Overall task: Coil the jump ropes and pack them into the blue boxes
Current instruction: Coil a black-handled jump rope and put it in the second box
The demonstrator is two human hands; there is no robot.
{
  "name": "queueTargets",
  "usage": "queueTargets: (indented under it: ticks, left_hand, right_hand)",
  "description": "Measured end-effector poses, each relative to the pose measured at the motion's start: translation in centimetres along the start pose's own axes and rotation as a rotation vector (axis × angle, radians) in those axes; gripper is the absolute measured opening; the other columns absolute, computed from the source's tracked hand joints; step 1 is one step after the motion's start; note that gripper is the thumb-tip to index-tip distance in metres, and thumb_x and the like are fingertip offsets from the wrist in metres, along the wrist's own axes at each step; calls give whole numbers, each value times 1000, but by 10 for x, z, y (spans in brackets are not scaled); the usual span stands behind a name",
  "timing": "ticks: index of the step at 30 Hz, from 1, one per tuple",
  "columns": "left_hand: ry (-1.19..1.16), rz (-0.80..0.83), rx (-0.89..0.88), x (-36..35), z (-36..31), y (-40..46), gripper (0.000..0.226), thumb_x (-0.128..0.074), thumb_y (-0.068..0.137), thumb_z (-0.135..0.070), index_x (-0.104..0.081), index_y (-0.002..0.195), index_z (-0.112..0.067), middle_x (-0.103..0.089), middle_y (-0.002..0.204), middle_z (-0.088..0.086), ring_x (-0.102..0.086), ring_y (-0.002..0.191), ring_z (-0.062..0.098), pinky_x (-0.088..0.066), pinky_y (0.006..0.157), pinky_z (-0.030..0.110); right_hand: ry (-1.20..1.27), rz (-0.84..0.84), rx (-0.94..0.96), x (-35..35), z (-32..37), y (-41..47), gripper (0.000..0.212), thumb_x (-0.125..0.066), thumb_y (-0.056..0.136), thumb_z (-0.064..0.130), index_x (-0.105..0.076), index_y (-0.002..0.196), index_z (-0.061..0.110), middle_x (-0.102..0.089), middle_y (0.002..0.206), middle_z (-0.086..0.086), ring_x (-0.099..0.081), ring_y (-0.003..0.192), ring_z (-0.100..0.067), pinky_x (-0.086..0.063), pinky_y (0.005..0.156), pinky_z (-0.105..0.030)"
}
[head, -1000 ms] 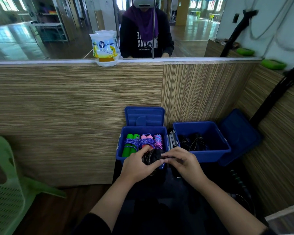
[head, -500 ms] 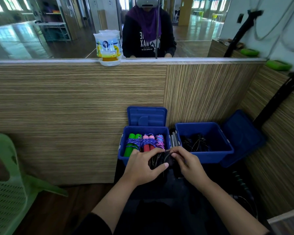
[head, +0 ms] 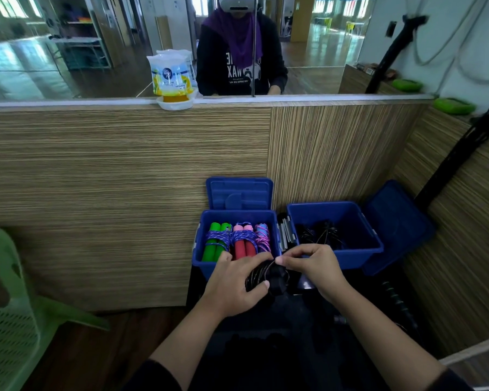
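Two open blue boxes stand against the wooden partition. The left box holds coiled ropes with green, red and pink-blue handles. Black coiled ropes lie in the right box. Just in front of the left box, my left hand grips a black coiled jump rope with black handles. My right hand pinches a strand of that rope at the top of the coil.
A green plastic chair stands at the left. The right box's lid leans on the side wall. A black stand rises at the right. A refill pouch in a white dish sits on the ledge below the mirror.
Both hands with the black rope have drawn back a little from the left box toward me. My right hand has shifted along the strand at the coil's top.
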State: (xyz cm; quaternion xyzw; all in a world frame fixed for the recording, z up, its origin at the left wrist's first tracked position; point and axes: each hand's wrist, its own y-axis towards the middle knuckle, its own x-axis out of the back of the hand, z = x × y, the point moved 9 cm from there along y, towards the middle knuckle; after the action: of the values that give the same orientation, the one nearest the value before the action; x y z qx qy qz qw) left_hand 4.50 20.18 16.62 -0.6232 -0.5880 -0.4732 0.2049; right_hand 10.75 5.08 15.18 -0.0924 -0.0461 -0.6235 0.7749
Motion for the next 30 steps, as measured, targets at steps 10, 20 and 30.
queueTargets:
  ticks: [10, 20, 30]
  left_hand:
    - [-144, -58, 115, -2, 9, 7, 59, -40, 76, -46, -50, 131, -29, -68, 103, -7, -53, 87, 12, -40, 90, 26]
    - [-313, -172, 567, -23, 36, 10, 60, -41, 79, -60, -41, 136, -39, -57, 128, -4, -48, 122, 19, -26, 102, 34]
    - [-159, -106, 253, -11, 10, 8, 74, -32, 78, -55, -27, 148, -29, -58, 123, -11, -50, 112, 4, -29, 98, 30]
  right_hand:
    - [130, 65, -116, -19, -16, -6, 14, -70, 83, 21, -76, 96, 22, -74, 99, -4, -67, 100, -20, -51, 94, -47]
    - [341, 54, -117, -43, -16, -10, 33, -51, 96, 15, -53, 124, 30, -63, 115, 9, -59, 109, -7, -45, 102, -37]
    - [322, -32, -72, -36, -12, -12, 26, -56, 93, 18, -68, 115, 25, -68, 118, 1, -62, 112, -14, -46, 102, -44]
